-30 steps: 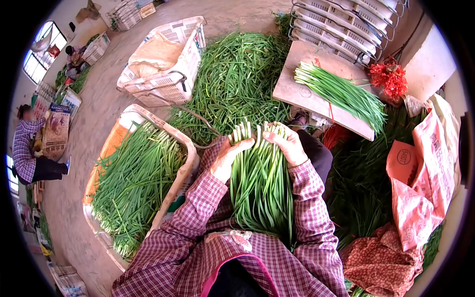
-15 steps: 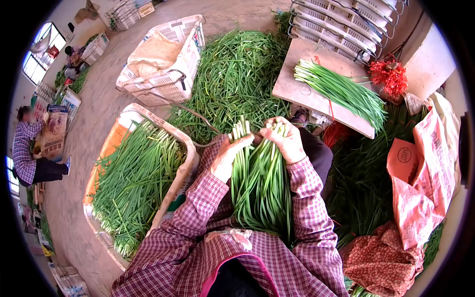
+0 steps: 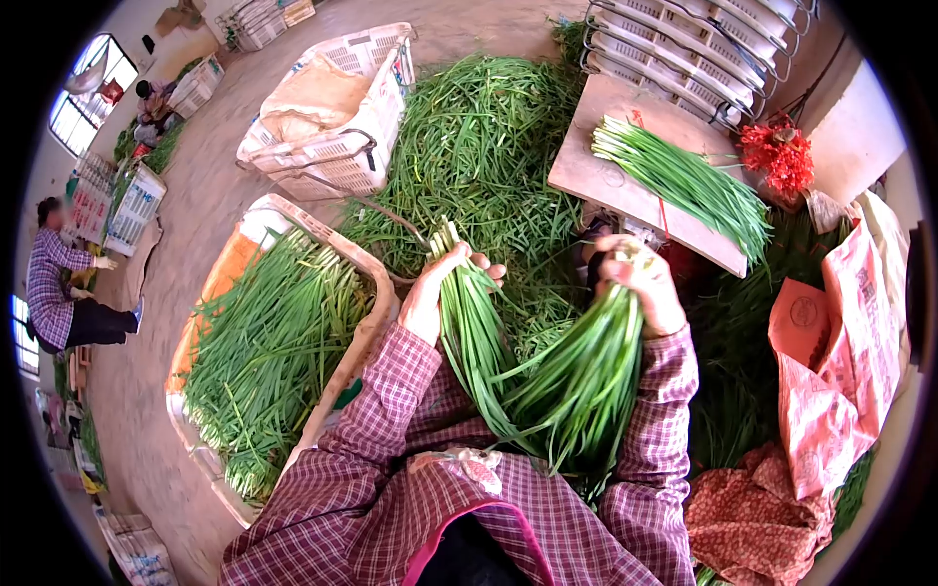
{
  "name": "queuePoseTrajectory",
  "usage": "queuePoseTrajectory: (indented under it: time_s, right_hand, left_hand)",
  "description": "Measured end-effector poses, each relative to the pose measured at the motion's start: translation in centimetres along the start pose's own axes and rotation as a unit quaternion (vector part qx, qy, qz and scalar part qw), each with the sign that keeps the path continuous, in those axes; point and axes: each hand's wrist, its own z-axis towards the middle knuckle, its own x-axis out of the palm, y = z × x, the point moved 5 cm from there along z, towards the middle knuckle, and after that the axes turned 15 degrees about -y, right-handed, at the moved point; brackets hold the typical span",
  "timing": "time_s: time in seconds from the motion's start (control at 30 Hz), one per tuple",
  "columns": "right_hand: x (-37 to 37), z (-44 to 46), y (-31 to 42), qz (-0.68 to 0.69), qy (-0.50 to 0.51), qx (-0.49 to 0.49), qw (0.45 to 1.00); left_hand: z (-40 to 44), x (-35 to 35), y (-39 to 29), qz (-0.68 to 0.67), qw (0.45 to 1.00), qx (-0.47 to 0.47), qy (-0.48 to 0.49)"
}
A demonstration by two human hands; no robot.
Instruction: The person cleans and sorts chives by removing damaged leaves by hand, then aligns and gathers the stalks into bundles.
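Note:
My left hand (image 3: pixel 445 288) holds a slim bunch of green stalks (image 3: pixel 471 337) near its pale upper ends, with some fingers spread to the right. My right hand (image 3: pixel 645 283) is wrapped round a thicker bunch (image 3: pixel 591 376), gripped just below its pale ends. Both bunches hang towards my lap, and their leaf tips overlap there. Left of my left arm, a crate (image 3: pixel 369 342) holds many more stalks (image 3: pixel 278 342). A tied bunch (image 3: pixel 684 181) lies on a board (image 3: pixel 596 161) beyond my right hand.
A loose green heap (image 3: pixel 484 146) lies ahead, beside a white crate (image 3: pixel 332 171). Stacked crates (image 3: pixel 684 49) and red ties (image 3: pixel 777 156) are at the upper right. Pink sacking (image 3: pixel 831 391) lies on the right. A person (image 3: pixel 59 283) is at the far left, another farther back.
My hands have moved apart, splitting the stalks into two bunches. The left went left and the right went right. The view has shifted slightly.

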Motion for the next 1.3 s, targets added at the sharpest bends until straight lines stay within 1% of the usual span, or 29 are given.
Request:
queuePoseTrajectory:
  time_s: [0.03, 0.07, 0.1, 0.13, 0.2, 0.23, 0.27, 0.33, 0.37, 0.43, 0.6, 0.67, 0.7, 0.73, 0.8, 0.87, 0.93, 0.97, 1.0, 1.07, 1.1, 1.17, 1.2, 1.27, 1.3]
  right_hand:
    - [1.5, 0.3, -0.6, -0.056, 0.019, -0.025, 0.998]
    - [3.4, 0.1, -0.8, -0.058, 0.053, -0.018, 0.997]
    - [4.8, 0.3, -1.3, -0.099, 0.072, -0.029, 0.992]
    - [6.2, 0.4, -1.6, -0.101, 0.090, -0.023, 0.991]
    - [8.0, 1.2, -3.1, -0.120, 0.099, -0.043, 0.987]
    - [8.2, 1.8, -3.8, -0.179, 0.095, -0.067, 0.977]
    - [8.5, 2.1, -4.0, -0.237, 0.090, -0.092, 0.963]
    - [8.6, 2.4, -4.1, -0.263, 0.087, -0.096, 0.956]
    - [8.7, 2.5, -4.3, -0.283, 0.095, -0.098, 0.949]
    - [8.6, 3.2, -5.2, -0.332, 0.104, -0.082, 0.934]
    - [9.5, 3.6, -6.3, -0.383, 0.124, -0.079, 0.912]
    - [9.7, 3.7, -6.4, -0.412, 0.128, -0.099, 0.897]
    - [9.9, 3.6, -6.4, -0.398, 0.142, -0.092, 0.902]
    - [9.8, 3.8, -6.7, -0.399, 0.143, -0.092, 0.901]
    - [9.6, 4.1, -7.6, -0.387, 0.151, -0.046, 0.909]
    - [9.3, 4.0, -7.4, -0.312, 0.154, -0.020, 0.937]
    - [9.0, 3.5, -6.5, -0.244, 0.164, 0.030, 0.955]
    - [8.6, 3.6, -6.6, -0.242, 0.156, 0.040, 0.957]
    - [8.3, 3.7, -6.6, -0.221, 0.157, 0.037, 0.962]
    - [7.9, 3.8, -6.5, -0.219, 0.163, 0.038, 0.961]
    - [7.6, 3.8, -6.5, -0.219, 0.163, 0.038, 0.961]
    - [7.4, 3.7, -6.4, -0.179, 0.188, 0.034, 0.965]
    - [7.4, 3.2, -5.6, -0.151, 0.199, 0.028, 0.968]
    - [6.1, 3.1, -5.0, -0.102, 0.205, 0.020, 0.973]
    - [5.5, 2.8, -4.4, -0.084, 0.199, 0.025, 0.976]
  left_hand:
    - [-0.5, 0.6, 0.1, 0.034, 0.999, 0.004, -0.013]
    - [-0.9, 1.0, 0.0, 0.069, 0.997, 0.010, -0.027]
    - [-1.2, 1.0, 0.0, 0.127, 0.991, -0.019, -0.027]
    - [-1.4, 1.0, -0.1, 0.152, 0.988, -0.016, -0.011]
    - [-1.3, 0.5, -0.1, 0.197, 0.974, 0.091, -0.061]
    - [0.0, -1.2, 0.8, 0.145, 0.986, 0.039, -0.070]
    - [0.1, -1.3, 0.8, 0.145, 0.986, 0.040, -0.070]
    - [0.3, -1.9, 0.9, 0.087, 0.990, 0.041, -0.102]
    - [-0.6, -0.9, 0.5, 0.080, 0.987, 0.048, -0.130]
    - [0.0, -1.9, 0.5, 0.092, 0.987, 0.045, -0.124]
    - [-0.2, -1.7, 0.0, 0.119, 0.983, 0.062, -0.122]
    - [-0.5, -1.8, 0.1, 0.156, 0.980, 0.041, -0.113]
    - [-0.4, -1.6, 0.0, 0.166, 0.977, 0.064, -0.115]
    - [-0.6, -1.4, 0.0, 0.165, 0.977, 0.064, -0.115]
    - [-1.5, -0.5, -0.3, 0.160, 0.977, 0.069, -0.124]
    - [-0.4, -1.9, 0.0, 0.167, 0.977, 0.074, -0.114]
    - [-0.4, -1.6, -0.4, 0.240, 0.962, 0.127, 0.002]
    - [-0.7, -1.5, -0.6, 0.254, 0.957, 0.136, -0.001]
    - [-1.0, -0.9, -0.9, 0.290, 0.945, 0.152, 0.020]
    - [-0.8, -0.8, -0.8, 0.316, 0.931, 0.173, 0.062]
    - [-0.8, -0.8, -0.7, 0.316, 0.931, 0.173, 0.062]
    - [-0.9, -0.9, -0.6, 0.328, 0.930, 0.163, 0.027]
    - [-1.1, -0.8, -0.9, 0.327, 0.930, 0.164, 0.025]
    - [-1.1, -1.1, -1.1, 0.271, 0.957, 0.104, -0.004]
    - [-0.4, -2.0, -1.0, 0.241, 0.965, 0.100, 0.009]
